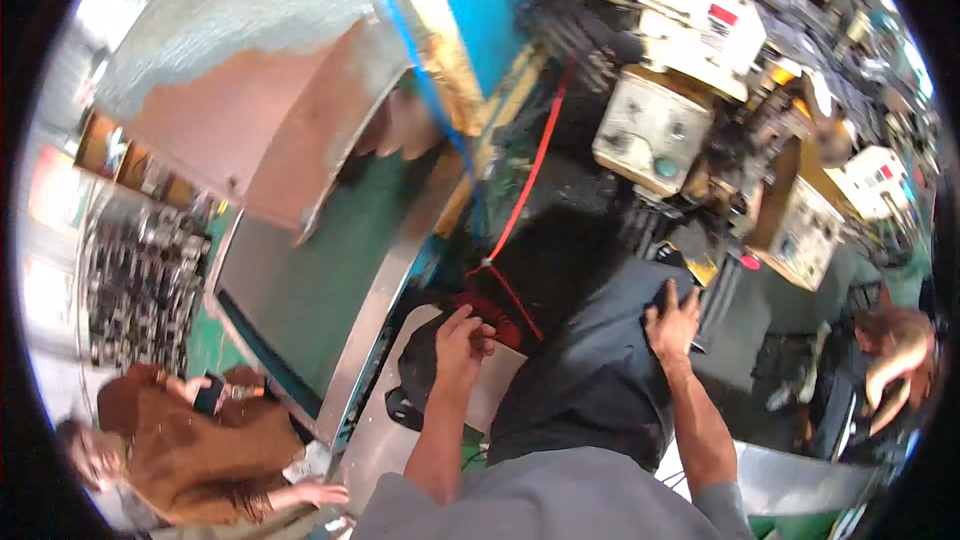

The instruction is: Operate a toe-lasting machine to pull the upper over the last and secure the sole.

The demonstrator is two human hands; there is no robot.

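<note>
The dark trousers (590,380) cover the person's leg at the near centre, and the right hand (674,332) lies on them near the knee, its fingers released and spread. The left hand (460,348) is raised to the left of that leg, its fingers loosely curled; I cannot tell whether they hold anything small.

The likeliest trouble is the red cord (542,155), whose lower end comes down between the left hand and the leg: a foot or knee swung that way could catch it and pull on whatever it is tied to. On the right, the knee and hand sit close to the dark rail (715,305) below the pale machine box (655,130), so a careless push to the right could bruise knuckles. On the left, the metal-rimmed green tabletop (345,245) stands near the left forearm; a wide elbow swing could strike its rim, or startle the co-worker (195,445) beyond.
</note>
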